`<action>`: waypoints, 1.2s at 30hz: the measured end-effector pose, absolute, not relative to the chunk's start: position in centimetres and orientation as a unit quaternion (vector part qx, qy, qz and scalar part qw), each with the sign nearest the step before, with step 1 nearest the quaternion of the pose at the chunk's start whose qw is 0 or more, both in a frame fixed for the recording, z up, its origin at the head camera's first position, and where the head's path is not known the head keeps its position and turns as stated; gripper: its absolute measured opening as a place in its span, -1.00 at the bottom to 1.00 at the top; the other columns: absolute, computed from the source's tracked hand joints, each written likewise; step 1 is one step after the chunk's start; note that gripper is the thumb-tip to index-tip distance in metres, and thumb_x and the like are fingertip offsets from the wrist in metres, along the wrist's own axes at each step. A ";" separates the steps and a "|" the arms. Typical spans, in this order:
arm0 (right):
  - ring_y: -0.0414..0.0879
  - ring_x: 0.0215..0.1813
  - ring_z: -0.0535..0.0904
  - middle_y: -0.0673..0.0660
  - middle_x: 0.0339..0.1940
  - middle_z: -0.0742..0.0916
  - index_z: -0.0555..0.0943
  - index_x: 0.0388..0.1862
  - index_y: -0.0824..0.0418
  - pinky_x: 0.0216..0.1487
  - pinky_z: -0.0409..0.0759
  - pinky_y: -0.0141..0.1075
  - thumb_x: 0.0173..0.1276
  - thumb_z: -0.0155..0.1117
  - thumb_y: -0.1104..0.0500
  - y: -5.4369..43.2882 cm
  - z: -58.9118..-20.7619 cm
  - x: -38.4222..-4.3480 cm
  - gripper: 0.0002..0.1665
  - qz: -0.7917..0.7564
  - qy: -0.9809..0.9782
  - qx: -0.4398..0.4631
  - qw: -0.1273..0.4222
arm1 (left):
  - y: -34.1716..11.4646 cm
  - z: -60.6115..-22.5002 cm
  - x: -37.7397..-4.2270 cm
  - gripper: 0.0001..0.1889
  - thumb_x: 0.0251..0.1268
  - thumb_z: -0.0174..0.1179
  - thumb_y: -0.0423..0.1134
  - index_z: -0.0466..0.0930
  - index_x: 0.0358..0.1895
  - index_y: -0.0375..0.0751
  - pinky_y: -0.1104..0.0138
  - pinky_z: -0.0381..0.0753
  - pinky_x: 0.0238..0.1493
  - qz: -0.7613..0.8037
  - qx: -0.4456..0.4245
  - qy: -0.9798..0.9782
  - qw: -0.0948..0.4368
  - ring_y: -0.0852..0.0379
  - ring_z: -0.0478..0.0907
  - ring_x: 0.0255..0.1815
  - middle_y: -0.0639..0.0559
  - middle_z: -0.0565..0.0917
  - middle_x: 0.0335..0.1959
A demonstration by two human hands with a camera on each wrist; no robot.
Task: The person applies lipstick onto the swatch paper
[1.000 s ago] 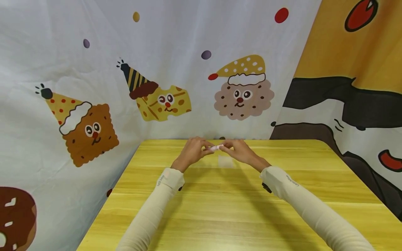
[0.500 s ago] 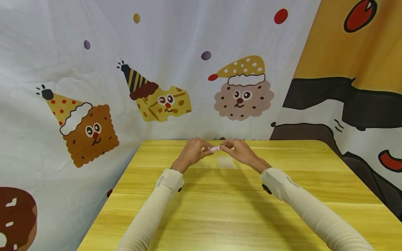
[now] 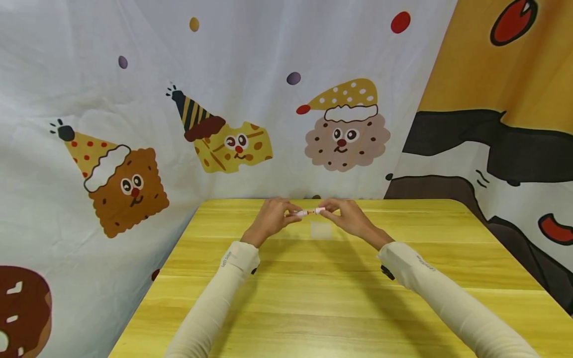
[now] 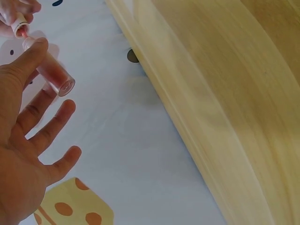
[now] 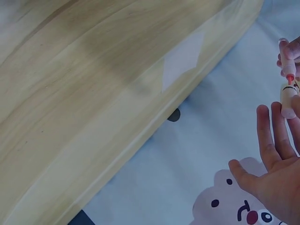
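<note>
My left hand (image 3: 269, 219) pinches a small clear lip gloss tube (image 4: 55, 74) with pinkish-red contents between thumb and forefinger, its other fingers spread. My right hand (image 3: 352, 219) pinches the pale lip gloss cap (image 5: 288, 102), which has a dark ring near its edge. Between cap and tube a short stretch of red-coated applicator wand (image 3: 311, 212) shows, its far end hidden inside the tube's neck. Both parts lie nearly in line, held above the far part of the table.
A whitish square patch (image 3: 321, 230) lies on the wood-grain table (image 3: 309, 298) just below the hands. Behind the table's far edge hangs a white curtain (image 3: 250, 59) printed with cartoon snacks.
My right hand has shifted right, drawing the lip gloss cap away from the tube, and the red wand now shows between them. The left hand has moved slightly left.
</note>
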State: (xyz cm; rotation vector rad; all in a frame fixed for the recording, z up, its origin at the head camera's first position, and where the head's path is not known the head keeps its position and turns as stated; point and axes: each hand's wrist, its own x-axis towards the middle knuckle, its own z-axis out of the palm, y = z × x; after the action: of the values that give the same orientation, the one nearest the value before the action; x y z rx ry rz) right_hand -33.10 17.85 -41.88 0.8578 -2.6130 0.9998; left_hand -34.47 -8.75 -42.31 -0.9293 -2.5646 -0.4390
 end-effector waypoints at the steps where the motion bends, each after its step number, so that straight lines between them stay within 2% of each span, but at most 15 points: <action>1: -0.01 -0.05 0.77 0.02 -0.09 0.83 0.75 0.07 0.05 -0.06 0.72 0.02 0.52 0.36 0.06 17.9 -41.9 -33.1 -0.78 0.339 -0.887 0.294 0.110 | -8.8 -42.3 -34.5 -0.73 0.28 0.46 0.03 0.85 -0.01 0.12 0.25 0.60 -0.27 -0.155 -0.331 -0.911 0.189 0.18 0.61 -0.37 0.22 0.76 -0.34; 9: -0.03 -0.06 0.77 0.02 -0.10 0.84 0.73 0.09 0.04 -0.12 0.72 -0.05 0.52 0.36 0.06 18.2 -42.3 -33.0 -0.77 0.331 -0.890 0.292 0.114 | -9.1 -42.5 -34.4 -0.73 0.28 0.44 0.08 0.86 -0.02 0.14 0.25 0.60 -0.25 -0.151 -0.339 -0.908 0.193 0.19 0.61 -0.35 0.25 0.75 -0.36; 21: 0.00 -0.07 0.77 0.04 -0.09 0.83 0.73 0.09 0.09 -0.10 0.73 -0.01 0.51 0.37 0.10 19.0 -42.6 -32.8 -0.76 0.338 -0.880 0.305 0.135 | -9.7 -42.7 -34.5 -0.72 0.29 0.44 0.07 0.86 -0.01 0.13 0.25 0.59 -0.25 -0.154 -0.329 -0.914 0.179 0.19 0.61 -0.36 0.22 0.73 -0.36; 30: 0.03 -0.05 0.78 0.05 -0.06 0.83 0.72 0.14 0.13 -0.15 0.73 -0.02 0.52 0.36 0.09 20.3 -42.8 -32.8 -0.71 0.337 -0.888 0.281 0.138 | -10.3 -42.9 -34.6 -0.72 0.31 0.42 0.08 0.85 0.00 0.14 0.26 0.58 -0.25 -0.148 -0.315 -0.921 0.174 0.19 0.60 -0.37 0.21 0.76 -0.32; 36: 0.02 -0.06 0.78 0.04 -0.07 0.83 0.72 0.12 0.12 -0.12 0.73 -0.01 0.52 0.37 0.09 21.0 -43.0 -32.6 -0.73 0.346 -0.886 0.279 0.135 | -10.9 -43.1 -34.5 -0.72 0.32 0.42 0.05 0.86 0.00 0.09 0.21 0.62 -0.19 -0.166 -0.305 -0.924 0.159 0.11 0.67 -0.30 0.17 0.81 -0.27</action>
State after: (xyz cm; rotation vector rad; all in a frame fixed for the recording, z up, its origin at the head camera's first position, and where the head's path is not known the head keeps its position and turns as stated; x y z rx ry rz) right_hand -32.64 20.98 -43.01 0.8083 -2.5653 1.0015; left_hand -34.45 -10.94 -43.14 -0.8729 -2.6416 -0.4737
